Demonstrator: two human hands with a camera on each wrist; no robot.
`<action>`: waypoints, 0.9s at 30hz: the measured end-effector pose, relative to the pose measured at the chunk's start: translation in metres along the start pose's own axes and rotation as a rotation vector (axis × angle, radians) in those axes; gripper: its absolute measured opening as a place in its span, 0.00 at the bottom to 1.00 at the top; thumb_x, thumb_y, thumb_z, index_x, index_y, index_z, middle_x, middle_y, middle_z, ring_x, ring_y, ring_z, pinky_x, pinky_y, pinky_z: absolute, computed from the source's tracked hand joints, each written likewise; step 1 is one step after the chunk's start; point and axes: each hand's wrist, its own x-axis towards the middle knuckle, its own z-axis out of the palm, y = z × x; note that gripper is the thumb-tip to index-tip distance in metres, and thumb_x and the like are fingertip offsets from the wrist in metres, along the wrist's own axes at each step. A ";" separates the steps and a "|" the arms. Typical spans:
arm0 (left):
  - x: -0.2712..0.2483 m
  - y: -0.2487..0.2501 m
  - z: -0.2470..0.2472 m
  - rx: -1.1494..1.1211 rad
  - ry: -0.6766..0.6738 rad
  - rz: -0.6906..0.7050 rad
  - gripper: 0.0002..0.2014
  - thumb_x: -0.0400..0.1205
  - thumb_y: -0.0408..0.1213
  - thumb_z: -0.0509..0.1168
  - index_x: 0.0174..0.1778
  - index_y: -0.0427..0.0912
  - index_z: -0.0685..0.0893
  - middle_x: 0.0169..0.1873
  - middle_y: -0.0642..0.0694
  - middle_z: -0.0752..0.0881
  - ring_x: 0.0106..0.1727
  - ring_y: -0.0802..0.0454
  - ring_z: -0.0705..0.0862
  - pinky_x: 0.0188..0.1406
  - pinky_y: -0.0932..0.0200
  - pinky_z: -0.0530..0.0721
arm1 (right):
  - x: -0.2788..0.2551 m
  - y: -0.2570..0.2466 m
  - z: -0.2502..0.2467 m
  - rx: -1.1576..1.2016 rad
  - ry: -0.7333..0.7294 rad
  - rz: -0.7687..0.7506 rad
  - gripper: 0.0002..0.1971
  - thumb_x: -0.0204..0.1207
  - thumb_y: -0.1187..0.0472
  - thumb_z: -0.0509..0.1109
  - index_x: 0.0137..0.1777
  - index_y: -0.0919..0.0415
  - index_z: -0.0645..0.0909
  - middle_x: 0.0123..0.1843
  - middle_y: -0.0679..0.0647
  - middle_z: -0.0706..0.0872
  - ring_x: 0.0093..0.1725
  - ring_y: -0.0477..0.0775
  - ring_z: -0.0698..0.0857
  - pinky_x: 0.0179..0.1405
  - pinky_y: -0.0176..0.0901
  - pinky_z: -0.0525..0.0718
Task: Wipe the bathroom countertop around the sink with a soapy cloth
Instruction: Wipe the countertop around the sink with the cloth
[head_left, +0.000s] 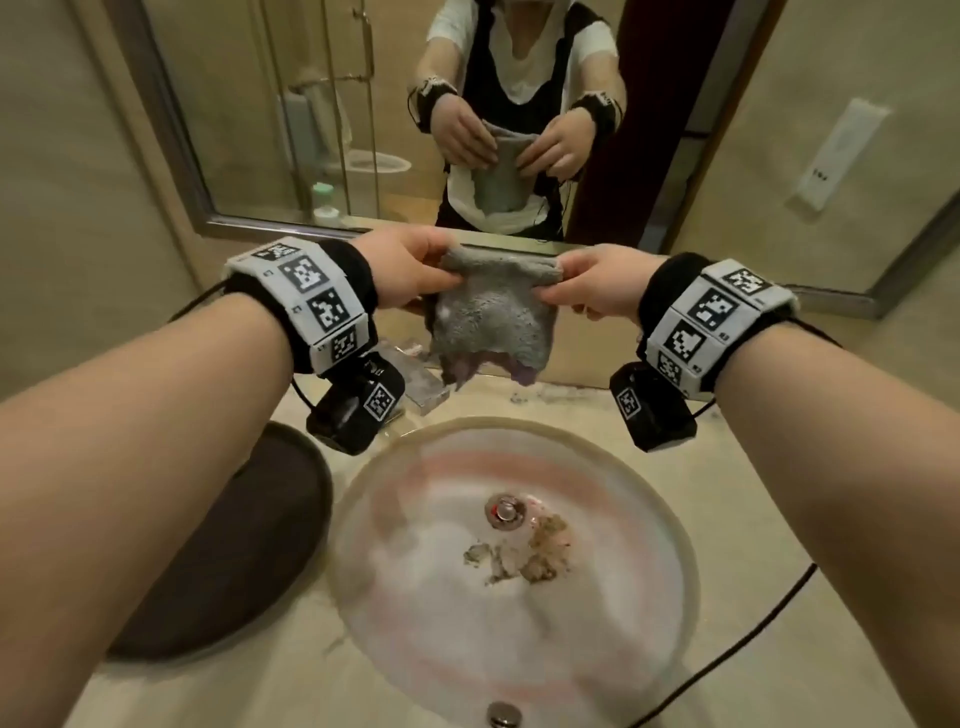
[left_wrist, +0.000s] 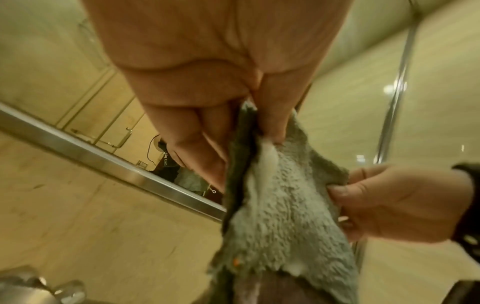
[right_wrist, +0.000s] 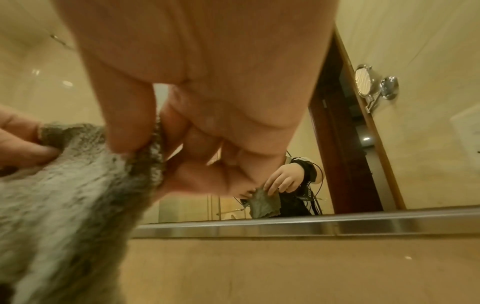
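A grey fluffy cloth (head_left: 493, 322) hangs in the air above the back of the sink (head_left: 670, 525), its purple underside showing at the bottom edge. My left hand (head_left: 410, 270) pinches its top left corner and my right hand (head_left: 587, 288) pinches its top right corner. In the left wrist view the cloth (left_wrist: 280, 205) hangs from my left hand (left_wrist: 233, 127), with white foam near the thumb, and my right hand (left_wrist: 389, 201) holds the far edge. The right wrist view shows thumb and fingers of my right hand (right_wrist: 155, 131) pinching the cloth (right_wrist: 67, 185).
The beige countertop (head_left: 810, 613) surrounds the round sink, which holds foam and brownish debris (head_left: 535, 551) by the drain. A dark round tray (head_left: 244, 545) lies at the left. A clear soap dish (head_left: 426, 384) sits behind the cloth. A mirror (head_left: 311, 130) covers the wall.
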 end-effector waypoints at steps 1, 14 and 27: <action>0.005 0.005 0.004 0.101 0.010 0.008 0.09 0.83 0.29 0.62 0.45 0.49 0.82 0.41 0.49 0.85 0.45 0.52 0.87 0.42 0.62 0.89 | 0.003 0.004 -0.004 -0.012 0.010 0.006 0.08 0.80 0.59 0.66 0.56 0.56 0.83 0.40 0.55 0.78 0.35 0.47 0.73 0.35 0.38 0.73; 0.080 -0.021 -0.014 0.503 0.034 -0.033 0.12 0.81 0.36 0.66 0.60 0.45 0.86 0.46 0.48 0.84 0.45 0.56 0.79 0.45 0.67 0.76 | 0.096 0.017 0.015 0.372 -0.075 0.002 0.13 0.83 0.67 0.60 0.40 0.50 0.76 0.38 0.51 0.84 0.20 0.38 0.86 0.35 0.35 0.87; 0.100 -0.071 -0.084 0.476 0.158 -0.130 0.11 0.81 0.34 0.64 0.58 0.47 0.83 0.48 0.49 0.82 0.51 0.52 0.82 0.57 0.57 0.82 | 0.162 -0.049 0.045 0.278 -0.111 -0.226 0.08 0.83 0.66 0.60 0.54 0.53 0.77 0.37 0.49 0.83 0.26 0.41 0.84 0.32 0.35 0.80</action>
